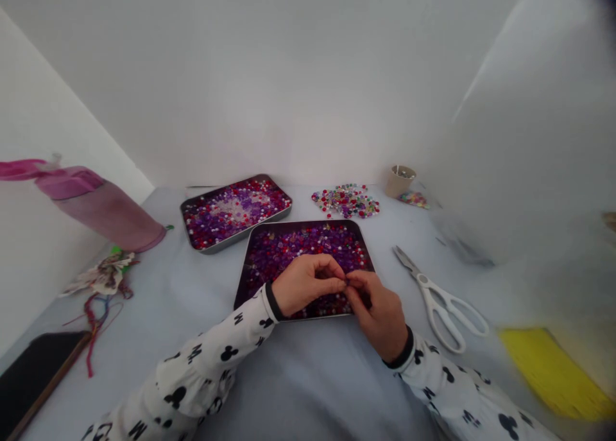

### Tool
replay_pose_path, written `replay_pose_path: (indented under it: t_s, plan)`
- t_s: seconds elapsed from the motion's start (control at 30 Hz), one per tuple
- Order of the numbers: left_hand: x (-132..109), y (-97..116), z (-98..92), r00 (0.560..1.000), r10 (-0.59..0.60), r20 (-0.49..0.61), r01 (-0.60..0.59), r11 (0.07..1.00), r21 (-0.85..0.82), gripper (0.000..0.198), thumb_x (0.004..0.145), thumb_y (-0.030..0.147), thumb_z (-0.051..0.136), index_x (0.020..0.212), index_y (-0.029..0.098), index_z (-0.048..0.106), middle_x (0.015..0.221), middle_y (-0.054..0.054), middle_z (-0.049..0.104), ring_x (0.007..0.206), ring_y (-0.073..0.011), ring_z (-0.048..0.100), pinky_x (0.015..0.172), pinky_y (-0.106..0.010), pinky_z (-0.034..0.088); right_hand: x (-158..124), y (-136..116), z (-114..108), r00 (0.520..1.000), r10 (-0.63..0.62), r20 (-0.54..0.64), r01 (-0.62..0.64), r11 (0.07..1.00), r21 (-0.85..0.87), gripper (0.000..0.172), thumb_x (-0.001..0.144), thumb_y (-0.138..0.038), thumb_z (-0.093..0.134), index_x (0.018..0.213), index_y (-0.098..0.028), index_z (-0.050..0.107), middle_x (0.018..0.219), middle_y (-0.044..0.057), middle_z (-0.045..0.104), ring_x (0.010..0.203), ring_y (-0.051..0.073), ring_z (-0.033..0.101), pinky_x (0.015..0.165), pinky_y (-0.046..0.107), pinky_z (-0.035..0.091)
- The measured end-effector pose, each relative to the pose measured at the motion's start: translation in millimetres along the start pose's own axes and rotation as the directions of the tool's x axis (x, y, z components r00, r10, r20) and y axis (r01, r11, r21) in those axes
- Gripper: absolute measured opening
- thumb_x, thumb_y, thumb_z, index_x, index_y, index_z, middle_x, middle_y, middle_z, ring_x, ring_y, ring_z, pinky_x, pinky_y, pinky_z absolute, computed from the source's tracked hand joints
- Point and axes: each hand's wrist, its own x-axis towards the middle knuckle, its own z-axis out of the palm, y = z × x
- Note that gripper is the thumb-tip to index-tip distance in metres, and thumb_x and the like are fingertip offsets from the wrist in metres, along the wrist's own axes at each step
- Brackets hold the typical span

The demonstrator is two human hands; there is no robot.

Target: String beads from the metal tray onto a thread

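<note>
Both my hands meet over the near tray (pixel 243 285), a dark-lined metal one filled with purple, red and clear beads (pixel 283 245). My left hand (pixel 308 284) comes in from the left with thumb and forefinger pinched together. Facing it, my right hand (pixel 380 309) pinches at the same spot, fingertips almost touching the left ones. Something tiny and dark seems to sit between the fingertips, too small to name. The hands cover the lower right part of the tray.
Behind on the left lies a second bead tray (pixel 226 241). Loose beads (pixel 346 200) are heaped near the wall beside a small cup (pixel 399 181). White-handled scissors (pixel 440 300) and a yellow sheet (pixel 553 370) lie right. A pink bottle (pixel 106 203), coloured threads (pixel 96 319) and a phone (pixel 38 377) are left.
</note>
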Motion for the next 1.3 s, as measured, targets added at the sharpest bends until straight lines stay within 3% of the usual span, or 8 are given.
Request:
replay_pose_path:
  t_s: [0.43,0.8,0.97,1.13,1.3]
  plan:
    - [-9,21,-9.5,0.993,0.074,-0.093,-0.054,0.978,0.199,0.018,0.078,0.029,0.055,0.071,0.013,0.058,0.066,-0.001,0.063,0.06,-0.0094,0.056,0.058,-0.019,0.044,5,-10,-12,0.999,0.033,0.021,-0.035,0.997,0.072,0.011,0.085,-0.018,0.045,0.089,-0.017,0.056,0.074,0.001,0.058,0.063,0.011,0.055,0.061,0.022,0.043]
    - [-12,20,-3.1,0.994,0.103,-0.04,-0.089,0.959,0.268,0.017,0.079,0.028,0.054,0.074,0.014,0.061,0.069,-0.002,0.064,0.063,-0.0109,0.057,0.058,-0.02,0.043,5,-10,-11,0.997,0.019,0.071,-0.028,0.992,0.122,0.011,0.084,-0.021,0.046,0.085,-0.019,0.057,0.072,0.001,0.058,0.063,0.012,0.054,0.059,0.024,0.043]
    - [-9,19,-5.2,0.995,0.097,-0.036,-0.087,0.975,0.205,0.019,0.08,0.029,0.053,0.073,0.013,0.059,0.068,-0.002,0.064,0.06,-0.0097,0.056,0.058,-0.019,0.044,4,-7,-9,0.998,0.031,0.055,-0.036,0.995,0.097,0.011,0.085,-0.018,0.045,0.082,-0.019,0.056,0.07,0.0,0.058,0.062,0.012,0.056,0.06,0.023,0.044]
    - [-4,18,-32.8,0.974,0.13,-0.188,-0.084,0.969,0.234,0.02,0.082,0.03,0.05,0.075,0.013,0.058,0.069,-0.002,0.064,0.06,-0.0093,0.057,0.059,-0.02,0.046,1,-6,-6,0.998,0.065,0.022,-0.066,0.994,0.082,0.009,0.086,-0.02,0.045,0.085,-0.02,0.054,0.072,-0.001,0.061,0.06,0.011,0.058,0.059,0.023,0.046]
    - [-8,17,-77.1,0.88,0.147,-0.451,-0.02,0.961,0.275,0.016,0.083,0.027,0.047,0.084,0.013,0.055,0.072,-0.003,0.063,0.061,-0.01,0.06,0.06,-0.022,0.05,-3,-3,-3,0.998,0.055,-0.01,-0.055,0.997,0.056,0.008,0.085,-0.02,0.047,0.087,-0.021,0.054,0.069,-0.001,0.062,0.054,0.011,0.058,0.054,0.022,0.046]
